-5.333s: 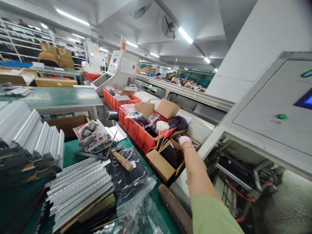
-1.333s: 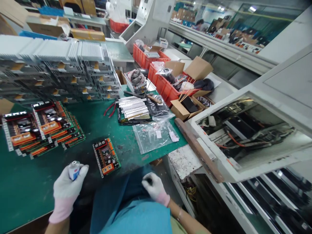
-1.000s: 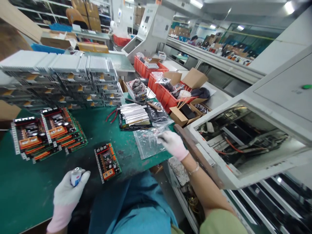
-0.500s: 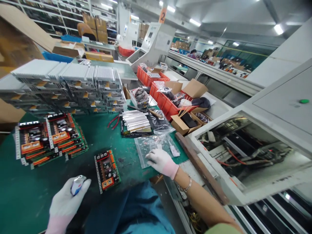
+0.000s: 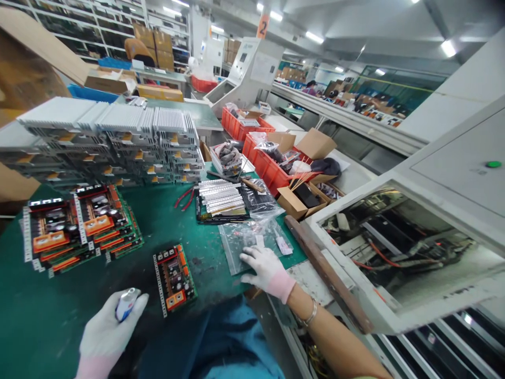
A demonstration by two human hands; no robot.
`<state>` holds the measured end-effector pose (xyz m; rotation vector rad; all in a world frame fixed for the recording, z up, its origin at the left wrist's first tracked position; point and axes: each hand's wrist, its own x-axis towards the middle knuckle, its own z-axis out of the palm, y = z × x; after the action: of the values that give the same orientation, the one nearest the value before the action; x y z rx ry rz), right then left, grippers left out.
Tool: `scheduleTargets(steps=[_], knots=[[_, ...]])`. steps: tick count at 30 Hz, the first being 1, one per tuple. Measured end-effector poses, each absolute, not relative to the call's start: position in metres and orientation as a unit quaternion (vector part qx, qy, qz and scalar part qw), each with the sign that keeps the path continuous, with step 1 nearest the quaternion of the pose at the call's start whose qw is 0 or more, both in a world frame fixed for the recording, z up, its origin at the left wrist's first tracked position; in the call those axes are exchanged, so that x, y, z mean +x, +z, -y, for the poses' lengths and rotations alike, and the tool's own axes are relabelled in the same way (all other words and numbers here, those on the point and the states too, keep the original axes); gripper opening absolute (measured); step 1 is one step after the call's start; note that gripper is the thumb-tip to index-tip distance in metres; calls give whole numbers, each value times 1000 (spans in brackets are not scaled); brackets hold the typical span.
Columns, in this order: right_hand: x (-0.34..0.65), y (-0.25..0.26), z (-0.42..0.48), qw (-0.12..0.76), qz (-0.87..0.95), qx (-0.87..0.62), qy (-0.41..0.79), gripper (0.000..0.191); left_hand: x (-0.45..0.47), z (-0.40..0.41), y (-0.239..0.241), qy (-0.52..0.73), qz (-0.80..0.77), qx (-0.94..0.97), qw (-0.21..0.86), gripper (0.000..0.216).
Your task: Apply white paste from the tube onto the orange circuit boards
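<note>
My left hand [image 5: 105, 331], in a white glove, is closed round a small white and blue tube [image 5: 125, 304] low over the green table [image 5: 35, 321]. Just right of it lies a single circuit board [image 5: 174, 271] with orange parts. My right hand [image 5: 265, 268], also gloved, rests with fingers spread on the near edge of a clear plastic bag [image 5: 252, 239] lying flat on the table. It holds nothing that I can see.
Stacked circuit boards [image 5: 79, 223] lie at the left, below tall stacks of finned heat sinks [image 5: 110, 137]. Metal strips [image 5: 221, 197], red cutters [image 5: 185, 196], orange crates [image 5: 264, 160] and a cardboard box [image 5: 298, 197] sit behind. A wooden bar [image 5: 327, 279] and an open white machine [image 5: 394, 247] flank the right.
My right hand came up from my lap, reached out over the plastic bag, then drew back to its near edge. The left hand kept its hold on the tube.
</note>
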<state>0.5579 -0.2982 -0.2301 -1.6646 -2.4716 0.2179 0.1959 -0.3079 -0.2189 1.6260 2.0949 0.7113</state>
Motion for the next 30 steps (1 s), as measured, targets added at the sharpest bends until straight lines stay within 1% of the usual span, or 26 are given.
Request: scheduleTargets(steps=[3,6,8,10,11,14,15,16,18,20,25,28,30], knots=[[562,-236,299,51,836,-543,57,38,200,306,-215,270,-735,594,186,34],[556,-244,298,48,842,-537,28,20,215,299,-197,263,-664,670,200,33],[553,-247,296,66,836,-545,25,13,233,293,-180,219,-575,759,215,31],[554,-247,293,128,816,-560,59,10,257,287,-164,149,-462,848,211,25],[557,-245,292,184,794,-571,93,10,270,283,-158,113,-409,883,200,22],[575,-238,285,407,649,-594,244,15,314,271,-151,35,-286,948,135,14],[583,-235,283,462,596,-593,283,20,329,266,-153,18,-252,962,105,12],[590,-232,281,499,556,-589,308,27,344,261,-157,5,-216,974,75,10],[603,-227,280,534,518,-585,324,38,374,248,-168,-9,-158,987,21,6],[610,-224,281,552,502,-582,324,43,401,234,-181,8,-120,993,-9,10],[613,-219,284,586,473,-572,325,46,454,205,-204,33,-92,995,11,16],[613,-219,283,596,472,-565,321,46,469,193,-208,41,-111,993,25,23],[613,-219,282,598,475,-562,317,45,472,186,-207,42,-121,991,39,22]])
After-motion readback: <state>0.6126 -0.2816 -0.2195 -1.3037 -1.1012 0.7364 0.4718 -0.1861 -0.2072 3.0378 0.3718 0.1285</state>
